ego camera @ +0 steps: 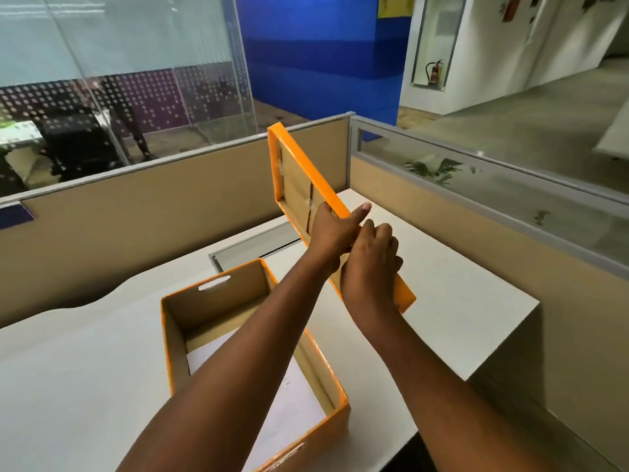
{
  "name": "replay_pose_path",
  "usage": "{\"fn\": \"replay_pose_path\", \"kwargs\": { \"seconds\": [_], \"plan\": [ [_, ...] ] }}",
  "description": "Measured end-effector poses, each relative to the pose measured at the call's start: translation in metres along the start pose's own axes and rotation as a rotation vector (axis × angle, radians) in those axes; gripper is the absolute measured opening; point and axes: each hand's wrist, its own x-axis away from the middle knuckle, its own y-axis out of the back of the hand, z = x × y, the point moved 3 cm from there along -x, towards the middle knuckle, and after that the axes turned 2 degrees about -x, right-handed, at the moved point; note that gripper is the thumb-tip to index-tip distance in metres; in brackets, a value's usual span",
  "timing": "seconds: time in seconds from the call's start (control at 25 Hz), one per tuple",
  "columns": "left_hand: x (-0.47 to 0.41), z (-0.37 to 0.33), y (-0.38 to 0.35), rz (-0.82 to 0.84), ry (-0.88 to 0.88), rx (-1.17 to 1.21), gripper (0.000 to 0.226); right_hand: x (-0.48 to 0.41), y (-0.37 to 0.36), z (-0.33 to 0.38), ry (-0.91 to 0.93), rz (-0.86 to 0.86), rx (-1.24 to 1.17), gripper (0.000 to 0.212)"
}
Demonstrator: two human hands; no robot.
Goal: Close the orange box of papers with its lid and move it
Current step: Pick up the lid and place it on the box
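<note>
You hold the lid (308,178) up in the air with both hands, above the far right part of the desk (459,301). The lid is tilted, one short end high near the partition (170,212), the other end low toward the desk's right edge. Its brown inside faces you and to the left; its orange rim runs along the edge.

Your left hand (335,229) grips the long edge of the lid near the middle: the fingers are closed on the inside face and the thumb lies stretched along the orange rim. Your right hand (372,267) is just beside it, touching it, with the fingers curled around the same edge lower down.

The box (326,434) stands open on the desk near the front edge, under your left forearm. White papers (292,407) lie flat in its bottom. A handle slot (214,284) is cut in its far wall. The box and the lid are apart.
</note>
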Motion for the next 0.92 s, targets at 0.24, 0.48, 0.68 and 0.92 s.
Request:
{"fn": "replay_pose_path", "kwargs": {
  "seconds": [0.24,0.48,0.68,0.92],
  "plan": [
    [0.033,0.016,0.068,-0.156,0.061,0.14,0.022,0.048,0.002,0.028,0.152,0.204,-0.346,0.052],
    [0.052,0.029,0.154,-0.116,0.188,0.324,0.029,0.003,0.002,-0.009,0.087,0.149,-0.443,0.055],
    [0.06,0.05,0.194,-0.148,0.265,0.475,0.048,-0.03,-0.036,-0.039,-0.123,0.579,-0.254,0.078],
    [0.087,0.091,0.221,-0.23,0.2,0.562,0.053,-0.013,-0.062,-0.035,-0.023,0.907,-0.349,0.072]
  ]
}}
